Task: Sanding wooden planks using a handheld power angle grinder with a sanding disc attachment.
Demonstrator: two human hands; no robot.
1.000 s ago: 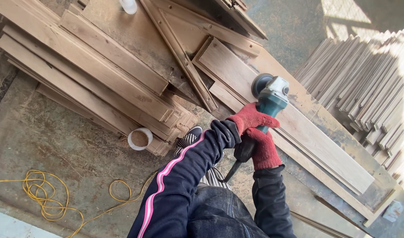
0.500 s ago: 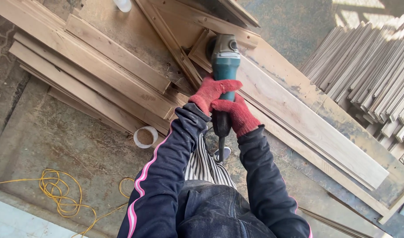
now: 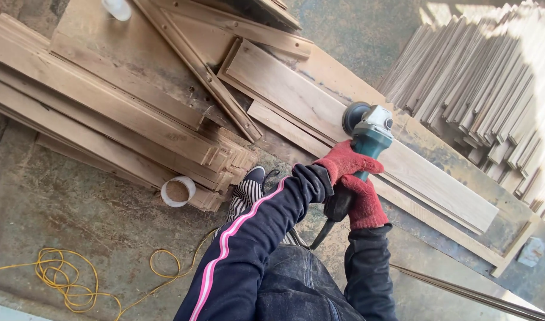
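The dusty grey concrete floor [image 3: 76, 202] carries all items. A stack of long rough wooden planks [image 3: 106, 119] lies at 10 o'clock. A small white round tub of sawdust [image 3: 178, 191] stands just beside the stack's lower edge. A coiled yellow cable [image 3: 70, 276] lies at 8 o'clock. Bundled thin wooden slats [image 3: 492, 89] lie at 2 o'clock.

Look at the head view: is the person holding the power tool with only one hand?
No: both red-gloved hands, the left hand and the right hand, grip the green angle grinder over the long plank.
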